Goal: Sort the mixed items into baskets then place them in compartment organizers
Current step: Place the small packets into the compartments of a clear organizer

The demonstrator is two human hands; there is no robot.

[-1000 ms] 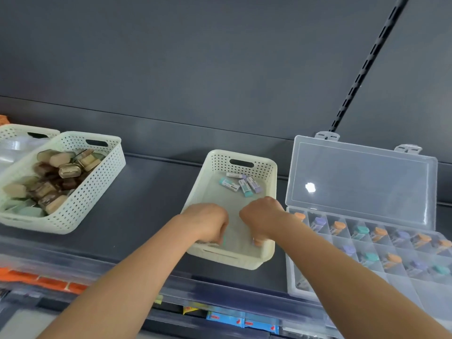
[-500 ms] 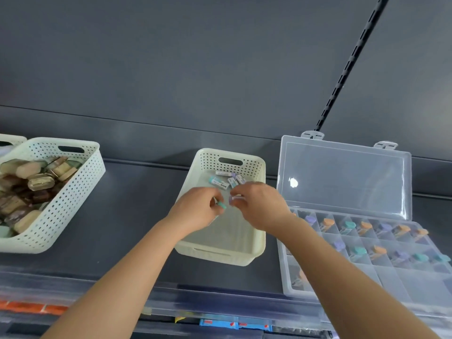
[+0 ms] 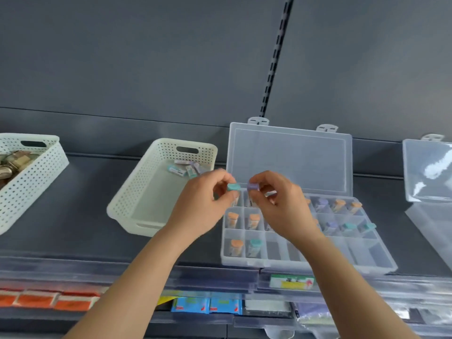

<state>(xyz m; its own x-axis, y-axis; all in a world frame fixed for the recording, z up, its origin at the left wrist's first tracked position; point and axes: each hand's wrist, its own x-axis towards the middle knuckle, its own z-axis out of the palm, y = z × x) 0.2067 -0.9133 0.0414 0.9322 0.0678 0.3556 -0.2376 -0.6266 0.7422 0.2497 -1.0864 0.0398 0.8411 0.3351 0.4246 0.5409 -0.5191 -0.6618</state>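
Note:
My left hand (image 3: 206, 204) pinches a small teal-capped item (image 3: 232, 187) above the left edge of the clear compartment organizer (image 3: 244, 261). My right hand (image 3: 278, 204) pinches a purple-capped item (image 3: 253, 186) right beside it. Both items hover over the organizer's back-left compartments. Orange, teal and purple capped items stand in several compartments. The cream basket (image 3: 127, 204) to the left holds several small items (image 3: 186, 168) at its far end.
A white perforated basket (image 3: 29, 182) with brown and beige items sits at far left. A second clear organizer (image 3: 428, 172) stands open at far right. The grey shelf back wall rises behind; packaged goods lie on the shelf below.
Both hands rose out of the cream basket, each with a small capped item, and moved right over the organizer. The view shifted right.

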